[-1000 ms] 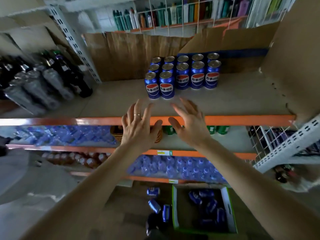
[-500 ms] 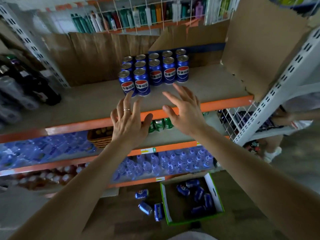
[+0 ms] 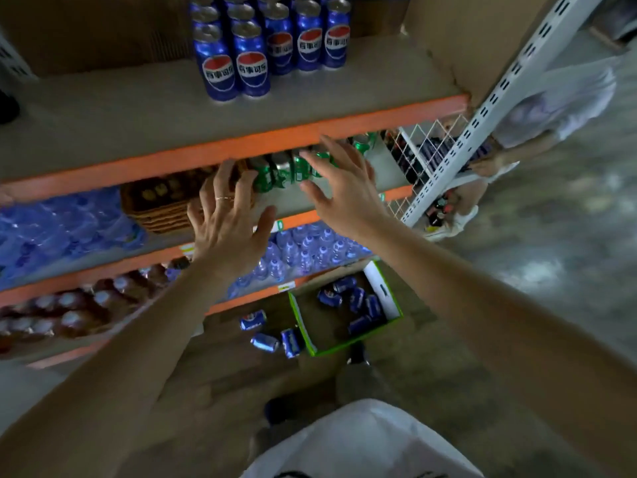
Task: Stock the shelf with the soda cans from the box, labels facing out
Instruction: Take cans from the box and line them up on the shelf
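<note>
Store shelving rises above the green-rimmed box (image 3: 386, 298) on the floor, stocked cans (image 3: 251, 69) high above it, more soda cans (image 3: 358, 300) inside it, both empty spread hands, left hand (image 3: 229, 224) and right hand (image 3: 344, 188), should drop straight to it, gripping one can apiece.

The rear cans (image 3: 241, 5) on the shelf were cut off by the top edge, the green cans (image 3: 289, 169) sat partly behind the hands, and the lower bottles (image 3: 51, 312) were blurred.
</note>
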